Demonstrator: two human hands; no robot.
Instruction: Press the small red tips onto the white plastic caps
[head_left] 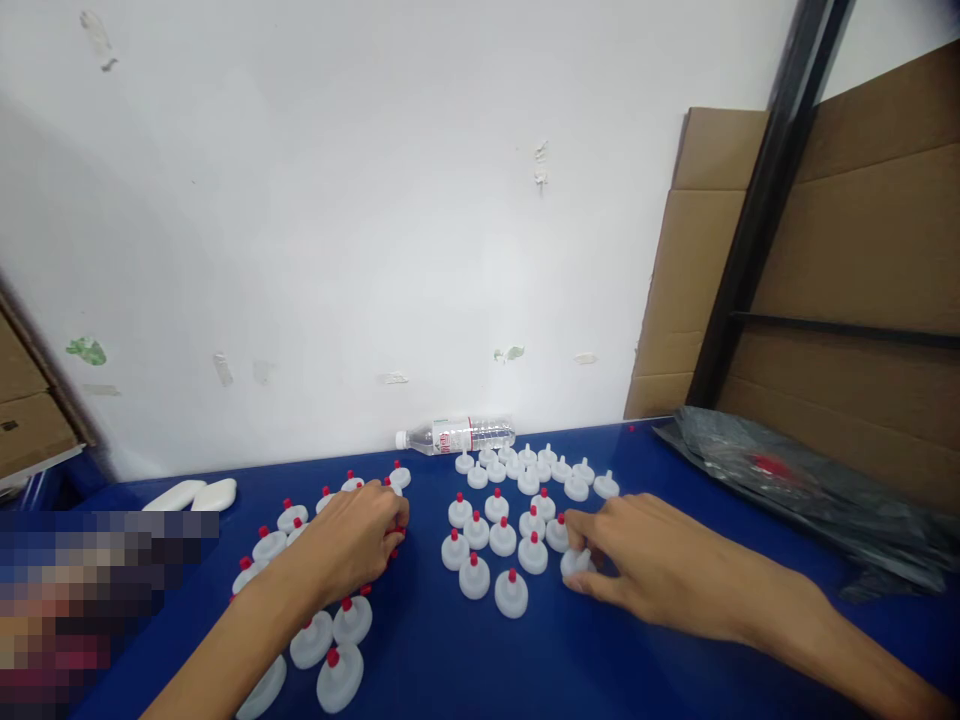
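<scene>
My left hand (pixel 360 535) is closed, its fingertips bent down to the table at small red tip caps (pixel 400 534) that show partly beside and beneath them. A loose red tip cap (pixel 365 590) lies just below the wrist. With thumb and fingers, my right hand (pixel 637 555) grips a white round nozzle cap (pixel 574 566) at the table surface; the fingers hide its top. To its left stand several white nozzle caps with red tips (pixel 502 537). Behind them is a group of white nozzle caps without red tips (pixel 528 480).
More red-tipped nozzle caps (pixel 351 620) spread around my left forearm on the blue table (pixel 427 660). A clear plastic bottle (pixel 457 435) lies against the white wall. Two white flat objects (pixel 214 496) rest at left. At right are a dark plastic bag (pixel 810 495) and cardboard (pixel 697 240).
</scene>
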